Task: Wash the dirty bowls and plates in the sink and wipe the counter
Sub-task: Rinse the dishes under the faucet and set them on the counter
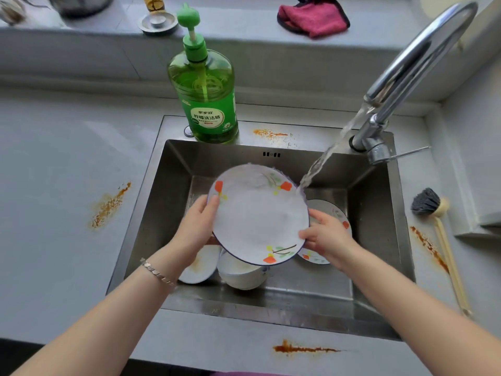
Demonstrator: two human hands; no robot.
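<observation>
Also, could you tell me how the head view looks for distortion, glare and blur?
Head view: wide-angle distortion bows the counter edges; highlights glint on the faucet; the plate looks washed out; the top corners are soft.

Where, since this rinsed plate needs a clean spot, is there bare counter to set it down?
Widest bare patch: the left counter, between the back ledge and the orange smear. The right strip is narrow, taken by the brush and a second smear. The sink is crowded with bowls and another plate.
</observation>
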